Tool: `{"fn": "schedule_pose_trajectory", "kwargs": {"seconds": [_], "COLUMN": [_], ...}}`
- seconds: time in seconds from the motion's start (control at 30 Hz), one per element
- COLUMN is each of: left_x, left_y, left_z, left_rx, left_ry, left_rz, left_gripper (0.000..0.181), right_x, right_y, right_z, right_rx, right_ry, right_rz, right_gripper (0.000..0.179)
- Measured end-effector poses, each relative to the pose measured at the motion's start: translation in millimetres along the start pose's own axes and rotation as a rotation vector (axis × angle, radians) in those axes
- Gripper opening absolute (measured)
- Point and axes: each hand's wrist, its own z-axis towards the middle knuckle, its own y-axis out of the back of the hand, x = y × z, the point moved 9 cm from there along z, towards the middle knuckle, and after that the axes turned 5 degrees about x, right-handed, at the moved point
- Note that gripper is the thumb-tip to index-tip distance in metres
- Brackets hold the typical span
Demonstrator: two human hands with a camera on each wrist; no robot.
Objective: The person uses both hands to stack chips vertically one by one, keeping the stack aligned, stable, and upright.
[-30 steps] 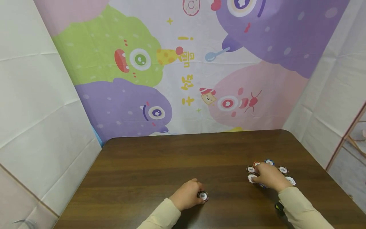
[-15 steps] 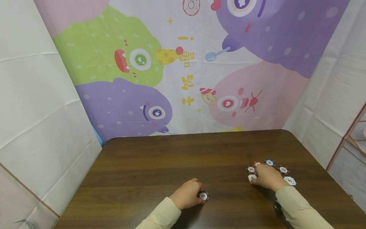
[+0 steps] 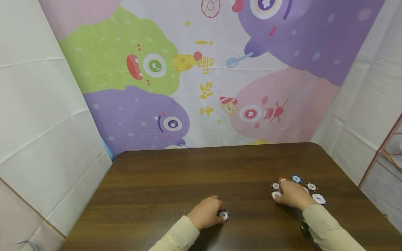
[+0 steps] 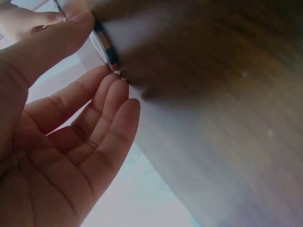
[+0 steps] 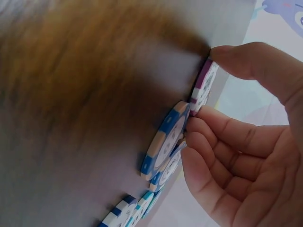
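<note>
My left hand (image 3: 205,213) pinches a black poker chip (image 3: 223,215) marked 100, thumb and index finger at its edges, low over the brown table (image 3: 176,174). In the left wrist view the chip (image 4: 103,45) shows mostly as a dark and pale rim; the other fingers curve loosely below. At the right, my right hand (image 3: 295,195) reaches over a ring of chips and holds a white chip with purplish edge blocks (image 3: 276,195) between thumb and index finger. The right wrist view shows that chip (image 5: 204,87) beside a blue and beige chip (image 5: 165,142). My palm hides part of the ring.
Around the right hand lie a dark chip (image 3: 275,185), a red chip (image 3: 282,180), a blue chip (image 3: 296,179), a brown chip (image 3: 311,187) and a white chip (image 3: 318,199). A cartoon-printed cloth (image 3: 216,80) hangs behind the table.
My right hand has shifted slightly left and towards me, its thumb and index finger settling on the white and purplish chip. The left hand and its black chip have stayed in place.
</note>
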Motion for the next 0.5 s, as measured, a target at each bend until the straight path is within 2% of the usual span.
{"fn": "schedule_pose_trajectory", "kwargs": {"seconds": [0.17,0.5], "left_x": [-0.2,0.8], "left_y": [-0.7,-1.3], "left_z": [0.1,1.4], "left_rx": [0.000,0.000], "left_ry": [0.002,0.004], "left_rz": [0.002,0.018], "left_gripper": [0.015,0.015], "right_x": [9,45], "right_y": [1,6], "right_z": [-1.1,-4.5], "right_rx": [-0.013,-0.029], "right_ry": [0.039,0.170], "right_rz": [0.009,0.036], "right_gripper": [0.028,0.020]}}
